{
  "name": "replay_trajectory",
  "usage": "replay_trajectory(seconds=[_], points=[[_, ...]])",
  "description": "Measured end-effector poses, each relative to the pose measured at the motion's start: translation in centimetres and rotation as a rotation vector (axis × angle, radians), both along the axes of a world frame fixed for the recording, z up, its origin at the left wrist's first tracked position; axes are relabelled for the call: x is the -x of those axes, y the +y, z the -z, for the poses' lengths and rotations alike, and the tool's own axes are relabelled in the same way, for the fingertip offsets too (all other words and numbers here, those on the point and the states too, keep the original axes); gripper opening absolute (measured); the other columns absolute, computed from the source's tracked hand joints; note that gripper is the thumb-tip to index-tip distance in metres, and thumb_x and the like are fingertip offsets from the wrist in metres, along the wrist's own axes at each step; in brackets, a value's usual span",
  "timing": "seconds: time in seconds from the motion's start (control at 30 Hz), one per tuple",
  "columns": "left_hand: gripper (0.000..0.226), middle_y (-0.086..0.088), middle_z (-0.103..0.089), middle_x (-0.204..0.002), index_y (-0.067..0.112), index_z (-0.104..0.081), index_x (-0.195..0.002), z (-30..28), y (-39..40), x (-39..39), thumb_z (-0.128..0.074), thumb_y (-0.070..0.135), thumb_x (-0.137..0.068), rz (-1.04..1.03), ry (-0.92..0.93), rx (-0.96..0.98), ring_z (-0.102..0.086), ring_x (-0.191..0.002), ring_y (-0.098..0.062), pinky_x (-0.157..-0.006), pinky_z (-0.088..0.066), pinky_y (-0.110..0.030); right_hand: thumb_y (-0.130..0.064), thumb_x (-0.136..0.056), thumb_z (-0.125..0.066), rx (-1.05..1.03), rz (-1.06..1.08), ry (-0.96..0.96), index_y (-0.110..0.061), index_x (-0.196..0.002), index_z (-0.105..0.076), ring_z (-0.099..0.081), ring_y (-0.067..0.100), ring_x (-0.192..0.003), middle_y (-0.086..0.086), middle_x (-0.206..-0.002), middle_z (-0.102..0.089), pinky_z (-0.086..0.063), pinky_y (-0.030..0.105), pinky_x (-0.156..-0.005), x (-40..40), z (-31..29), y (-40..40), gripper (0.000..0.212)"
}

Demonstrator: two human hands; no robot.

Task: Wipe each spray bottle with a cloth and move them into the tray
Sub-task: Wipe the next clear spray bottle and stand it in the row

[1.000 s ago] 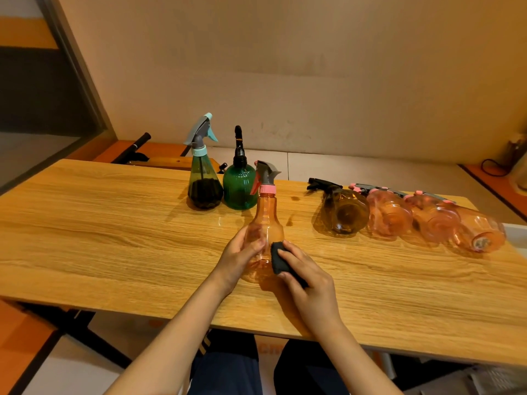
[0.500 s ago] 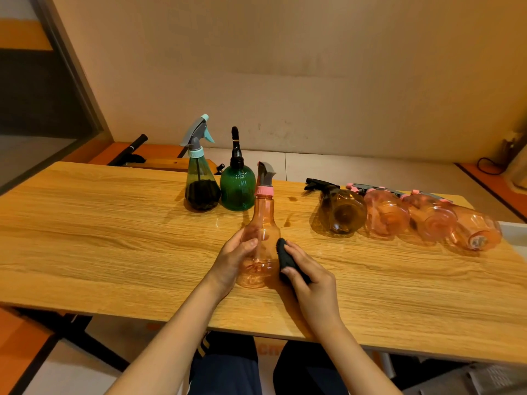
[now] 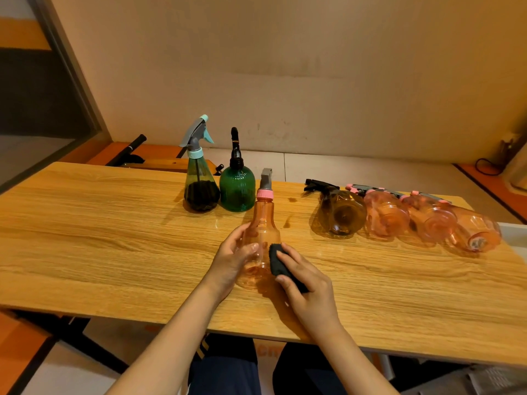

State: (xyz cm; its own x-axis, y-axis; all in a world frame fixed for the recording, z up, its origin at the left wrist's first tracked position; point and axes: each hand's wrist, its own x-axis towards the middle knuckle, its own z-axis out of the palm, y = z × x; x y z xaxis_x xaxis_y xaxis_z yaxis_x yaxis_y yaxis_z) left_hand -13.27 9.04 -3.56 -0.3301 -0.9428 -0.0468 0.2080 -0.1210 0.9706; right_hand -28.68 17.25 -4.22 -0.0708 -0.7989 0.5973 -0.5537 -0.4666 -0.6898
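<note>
Fingers point(image 3: 281, 253) of the right hand point(image 3: 309, 295) are curled round a dark cloth point(image 3: 281, 265), pinching it and pressing it flat against the right side of the orange spray bottle point(image 3: 261, 235). On the other side, the left hand point(image 3: 232, 262) wraps the bottle's lower body, thumb across the front, fingers round the far side, holding it upright near the middle of the wooden surface point(image 3: 99, 246). The bottle's pink collar and grey trigger head point up and away. Just beyond it, to the left, two more stand upright and close together: a tall green spray bottle with a teal trigger point(image 3: 199, 178) and a squat dark green bottle with a black nozzle point(image 3: 237, 183). Off to the right, four bottles lie on their sides in a touching row, bases toward us: an amber spray bottle point(image 3: 340, 213) first, then three pink spray bottles point(image 3: 427, 220) running out to the right edge. A pale tray rim point(image 3: 513, 232) peeks in past that edge, mostly cut off. Both forearms reach in from the near side.
</note>
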Motion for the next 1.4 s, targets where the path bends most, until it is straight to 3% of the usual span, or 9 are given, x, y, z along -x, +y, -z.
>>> replay_trajectory(seconds=[0.2, 0.33, 0.43, 0.73, 0.9, 1.0, 1.17, 1.33, 1.4], points=[[0.109, 0.007, -0.066, -0.118, 0.021, -0.048, -0.130, -0.6, 0.3, 0.2, -0.089, 0.060, -0.037, 0.045, -0.089, 0.044, -0.062, -0.111, -0.006, -0.083, -0.050, -0.020, -0.021, -0.085, -0.055, 0.022, 0.025, 0.006, -0.013, -0.124, -0.054, -0.047, 0.001, -0.123, -0.005, -0.129, -0.053, -0.036, 0.014, -0.101, 0.0, 0.0, -0.2, 0.040], [0.109, 0.000, -0.061, -0.127, 0.012, -0.038, -0.144, -0.3, 0.3, 0.0, -0.084, 0.038, -0.049, 0.046, -0.091, 0.042, -0.062, -0.112, -0.008, -0.084, -0.051, -0.022, -0.010, -0.082, -0.062, 0.058, 0.088, 0.004, -0.013, -0.120, -0.057, -0.044, -0.009, -0.120, -0.004, -0.124, -0.055, -0.035, 0.009, -0.098, -0.1, 0.1, -0.5, 0.039], [0.106, -0.006, -0.061, -0.128, 0.010, -0.037, -0.145, 0.0, 0.2, -0.1, -0.080, 0.034, -0.052, 0.047, -0.074, 0.033, -0.061, -0.115, -0.016, -0.085, -0.051, -0.027, -0.003, -0.078, -0.061, 0.072, 0.145, -0.044, -0.011, -0.118, -0.059, -0.043, -0.014, -0.118, -0.004, -0.120, -0.057, -0.034, 0.007, -0.097, -0.5, -0.5, -1.5, 0.041], [0.116, -0.009, -0.059, -0.132, 0.013, -0.036, -0.146, -0.2, 0.2, -0.2, -0.090, 0.048, -0.049, 0.096, -0.085, 0.048, -0.057, -0.121, -0.022, -0.093, -0.051, -0.034, -0.001, -0.080, -0.059, 0.165, 0.134, 0.050, -0.005, -0.120, -0.059, -0.046, 0.003, -0.118, -0.002, -0.124, -0.053, -0.034, 0.011, -0.101, -0.3, -5.3, -6.1, 0.041], [0.105, -0.010, -0.058, -0.134, 0.011, -0.035, -0.146, 0.2, 0.2, 0.0, -0.081, 0.037, -0.055, 0.059, -0.091, 0.059, -0.058, -0.120, -0.018, -0.097, -0.050, -0.034, -0.002, -0.079, -0.058, 0.090, 0.135, -0.024, -0.009, -0.118, -0.060, -0.041, -0.017, -0.117, -0.003, -0.121, -0.056, -0.032, 0.005, -0.098, -0.5, -3.2, -4.2, 0.040], [0.099, -0.009, -0.060, -0.130, 0.011, -0.039, -0.143, 0.3, 0.1, 0.2, -0.079, 0.037, -0.055, 0.031, -0.075, 0.068, -0.060, -0.118, -0.018, -0.095, -0.050, -0.030, 0.000, -0.078, -0.060, 0.081, 0.119, 0.036, -0.009, -0.117, -0.063, -0.045, -0.009, -0.119, -0.005, -0.124, -0.055, -0.034, 0.009, -0.099, -0.1, -1.0, -2.1, 0.040], [0.068, 0.000, -0.067, -0.115, 0.026, -0.056, -0.121, 0.1, 0.0, 0.6, -0.073, 0.044, -0.058, -0.014, -0.058, 0.086, -0.063, -0.111, -0.016, -0.086, -0.051, -0.026, -0.002, -0.080, -0.062, 0.058, 0.042, 0.082, -0.010, -0.121, -0.059, -0.043, -0.006, -0.123, -0.003, -0.127, -0.053, -0.036, 0.013, -0.100, 0.3, 0.5, -0.6, 0.042], [0.064, 0.003, -0.068, -0.110, 0.023, -0.055, -0.117, -0.2, 0.2, 0.4, -0.071, 0.042, -0.058, -0.004, 0.003, 0.050, -0.064, -0.104, -0.013, -0.080, -0.051, -0.021, -0.028, -0.084, -0.057, 0.000, -0.012, 0.028, -0.015, -0.124, -0.056, -0.044, -0.005, -0.123, -0.011, -0.130, -0.051, -0.034, 0.012, -0.101, 0.0, -0.2, -0.3, 0.042], [0.075, 0.002, -0.067, -0.113, 0.024, -0.054, -0.119, -0.3, 0.3, 0.5, -0.082, 0.049, -0.053, 0.010, -0.024, 0.048, -0.062, -0.108, -0.014, -0.084, -0.050, -0.023, -0.030, -0.084, -0.057, -0.006, -0.006, -0.008, -0.016, -0.123, -0.056, -0.045, -0.006, -0.122, -0.015, -0.128, -0.051, -0.035, 0.011, -0.100, 0.1, -0.2, -0.3, 0.042]])
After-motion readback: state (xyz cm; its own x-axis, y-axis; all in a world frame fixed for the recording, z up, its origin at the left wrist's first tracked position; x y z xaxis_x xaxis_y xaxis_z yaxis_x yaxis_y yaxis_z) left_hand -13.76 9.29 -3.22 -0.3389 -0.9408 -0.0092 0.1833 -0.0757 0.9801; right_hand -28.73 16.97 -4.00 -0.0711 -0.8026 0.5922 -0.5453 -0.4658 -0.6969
